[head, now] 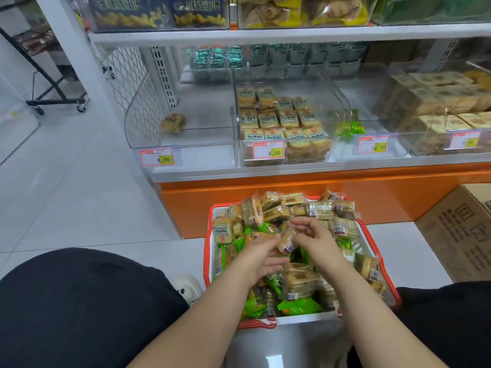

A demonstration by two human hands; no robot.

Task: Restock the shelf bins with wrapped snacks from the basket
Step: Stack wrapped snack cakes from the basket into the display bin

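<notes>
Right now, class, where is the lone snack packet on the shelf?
The lone snack packet lies in the leftmost clear bin, near its left wall, above the left price tag.

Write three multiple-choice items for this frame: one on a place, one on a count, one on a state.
1. Where is the basket?
A. on the top shelf
B. on the floor before the orange shelf base
C. inside a bin

2. How many snacks lie in the leftmost clear bin?
A. one
B. five
C. none

3. What is the left hand doing?
A. holding a price tag
B. resting on the shelf
C. reaching among the basket's snacks beside the right hand

Answers: B, the basket sits below the shelf; A, a single snack lies there; C, both hands are over the basket.
</notes>
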